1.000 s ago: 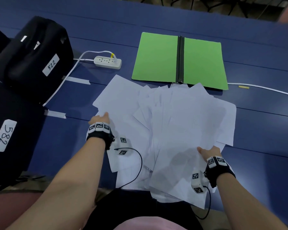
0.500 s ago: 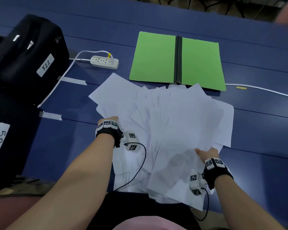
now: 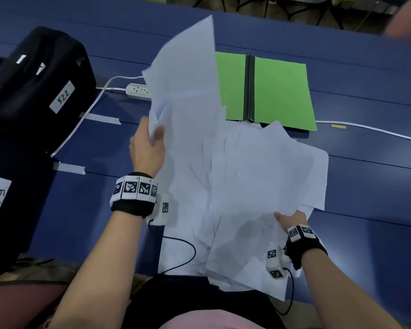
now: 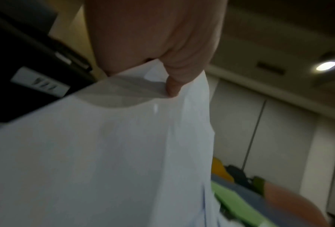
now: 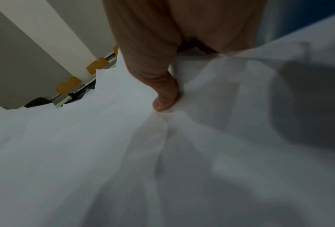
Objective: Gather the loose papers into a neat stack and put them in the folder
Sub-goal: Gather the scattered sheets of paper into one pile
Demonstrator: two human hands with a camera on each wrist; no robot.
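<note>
Gathering step: both hands work the loose papers (image 3: 242, 176), left side raised, right side low; judged early in the task, nothing stacked square yet.
Left hand (image 3: 147, 148): grip pinches the edge of several sheets, thumb on top, fingers hidden behind the paper; the sheets stand up and tilt over toward the rest, likely to fold the left spread onto the middle.
Left wrist view: thumb (image 4: 173, 87) presses on the paper edge, sheet hangs below it, confirms the pinch.
Right hand (image 3: 292, 218): grip holds the near right edge of the pile, thumb (image 5: 165, 98) pressed on top and wrinkling the sheet; fingers under the paper not visible; probably anchors the pile while the left side swings in.
Papers location: fanned and overlapping on the worktop (image 3: 365, 186), near edge hanging over toward the person, far edge just beside the folder.
Folder (image 3: 280, 93): green, open flat, dark spine in the middle, no sheets inside; lifted sheets hide part of its left half.
Surface: blue worktop, tape strips (image 3: 69, 167) at left.
Other items: white power strip (image 3: 138, 90) with cable, black cases (image 3: 33, 91) labelled 522 and 582, small yellow piece (image 3: 338, 126) by a white cable at right.
Room: pale wall panels, ceiling light in left wrist view; chair legs beyond the worktop.
Risk: judged that loose sheets could slide off the near edge.
</note>
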